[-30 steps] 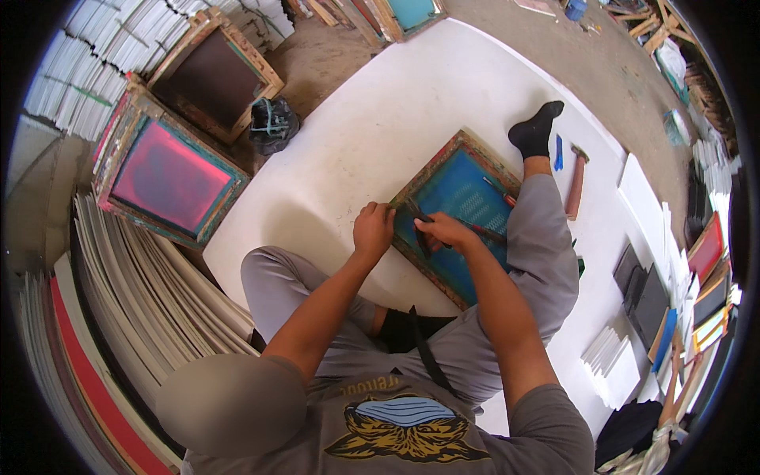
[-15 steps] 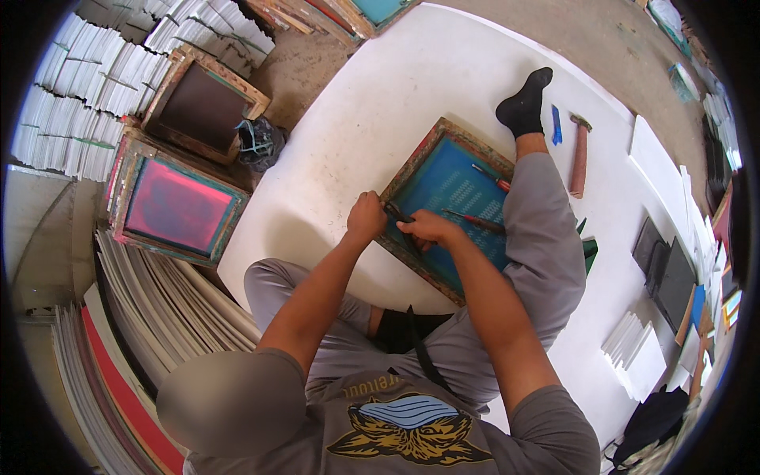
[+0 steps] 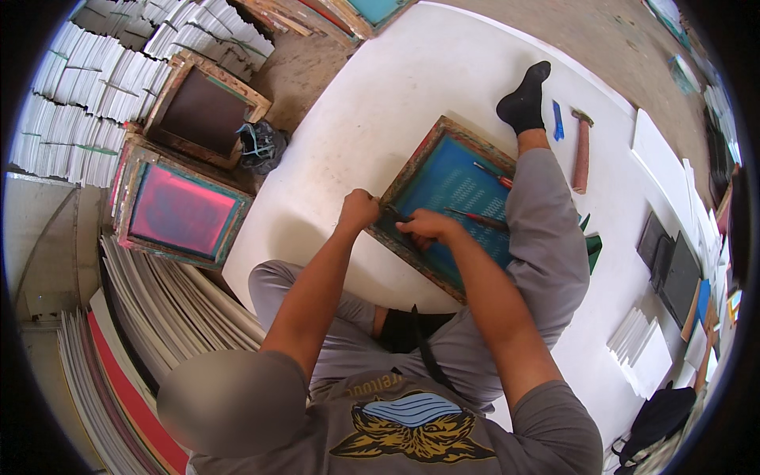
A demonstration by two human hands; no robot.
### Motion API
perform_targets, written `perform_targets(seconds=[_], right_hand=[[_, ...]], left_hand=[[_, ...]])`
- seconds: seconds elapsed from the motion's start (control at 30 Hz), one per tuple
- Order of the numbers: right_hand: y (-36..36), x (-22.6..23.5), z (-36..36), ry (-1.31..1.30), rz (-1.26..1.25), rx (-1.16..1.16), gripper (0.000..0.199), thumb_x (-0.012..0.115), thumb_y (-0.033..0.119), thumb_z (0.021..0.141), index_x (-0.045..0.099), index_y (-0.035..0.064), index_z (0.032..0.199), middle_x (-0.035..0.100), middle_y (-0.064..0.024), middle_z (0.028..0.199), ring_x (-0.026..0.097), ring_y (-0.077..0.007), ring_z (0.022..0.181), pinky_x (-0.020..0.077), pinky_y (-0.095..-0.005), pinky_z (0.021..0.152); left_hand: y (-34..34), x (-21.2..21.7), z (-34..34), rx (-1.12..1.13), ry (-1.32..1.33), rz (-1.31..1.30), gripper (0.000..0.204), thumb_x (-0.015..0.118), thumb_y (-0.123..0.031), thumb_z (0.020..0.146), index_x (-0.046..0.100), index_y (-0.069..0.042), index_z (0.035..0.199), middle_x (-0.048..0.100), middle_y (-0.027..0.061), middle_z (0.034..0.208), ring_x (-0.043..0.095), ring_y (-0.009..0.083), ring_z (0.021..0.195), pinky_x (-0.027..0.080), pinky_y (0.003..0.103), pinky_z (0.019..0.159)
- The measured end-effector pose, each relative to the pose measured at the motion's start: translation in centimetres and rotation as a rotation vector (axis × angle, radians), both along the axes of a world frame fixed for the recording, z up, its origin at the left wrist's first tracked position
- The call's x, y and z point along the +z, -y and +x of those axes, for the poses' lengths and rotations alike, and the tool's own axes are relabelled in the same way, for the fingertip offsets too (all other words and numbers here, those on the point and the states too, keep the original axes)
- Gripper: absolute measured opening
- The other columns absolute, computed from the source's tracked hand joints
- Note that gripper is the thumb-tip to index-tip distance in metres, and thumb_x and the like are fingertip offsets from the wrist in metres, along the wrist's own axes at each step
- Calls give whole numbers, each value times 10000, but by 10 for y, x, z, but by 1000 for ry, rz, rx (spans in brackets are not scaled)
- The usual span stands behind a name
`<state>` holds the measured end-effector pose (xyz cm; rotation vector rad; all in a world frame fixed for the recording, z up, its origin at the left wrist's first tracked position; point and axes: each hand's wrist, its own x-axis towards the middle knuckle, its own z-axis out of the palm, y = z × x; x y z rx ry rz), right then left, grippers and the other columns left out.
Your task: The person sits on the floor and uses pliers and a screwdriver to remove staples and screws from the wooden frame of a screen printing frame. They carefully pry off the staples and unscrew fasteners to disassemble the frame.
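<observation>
A screen printing frame with a wooden rim and blue mesh lies tilted across my lap and the white surface. My left hand is closed at its left corner, seemingly gripping the rim; its fingertips are hidden. In my right hand are dark-handled pliers, their jaws at the rim beside my left hand. What the jaws bite on is too small to make out. Two red-handled screwdrivers rest on the mesh: one screwdriver near the far right rim, another screwdriver nearer my right knee.
Beyond my outstretched foot, a blue cutter and a hammer lie on the white surface. Other screen frames, one with pink mesh, lean at the left beside a black bag. Stacked sheets stand at lower left; white paper lies right.
My left hand has shifted very slightly left at the frame's corner. My right hand stays on the pliers, almost unmoved. The view has shifted slightly.
</observation>
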<state>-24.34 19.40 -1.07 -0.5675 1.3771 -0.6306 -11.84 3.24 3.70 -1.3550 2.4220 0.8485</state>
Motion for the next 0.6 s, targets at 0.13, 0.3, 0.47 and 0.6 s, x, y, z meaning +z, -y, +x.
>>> perform_targets(seconds=[0.13, 0.3, 0.47, 0.6], right_hand=[[3, 7, 1, -37, -8, -25, 559, 660, 461, 963, 611, -50, 1184, 646, -135, 900, 648, -235, 756, 566, -401, 663], [9, 2, -2, -45, 14, -2, 584, 653, 484, 962, 610, -48, 1201, 667, -155, 933, 670, -241, 791, 574, -430, 692], [10, 1, -5, 35, 39, -30, 466, 630, 433, 987, 643, -3, 1150, 718, -151, 878, 699, -244, 781, 566, -449, 678], [9, 13, -4, 102, 67, -35, 367, 619, 384, 997, 663, 29, 1079, 731, -144, 835, 711, -240, 768, 559, -449, 653]], left_hand=[[-4, -23, 44, 97, -278, -133, 278, 662, -227, 911, 733, 35, 971, 714, 239, 954, 698, 398, 910, 550, 460, 813], [-45, -35, 77, 28, -415, -260, 257, 650, -199, 935, 704, -7, 1099, 656, 194, 1010, 655, 382, 961, 525, 461, 824], [-73, -35, 81, 91, -435, -256, 377, 654, -173, 950, 607, -15, 1289, 571, 198, 1185, 622, 379, 1056, 516, 449, 892], [-73, -30, 82, 100, -401, -218, 430, 652, -208, 958, 574, -29, 1341, 553, 202, 1214, 623, 383, 1063, 520, 450, 897]])
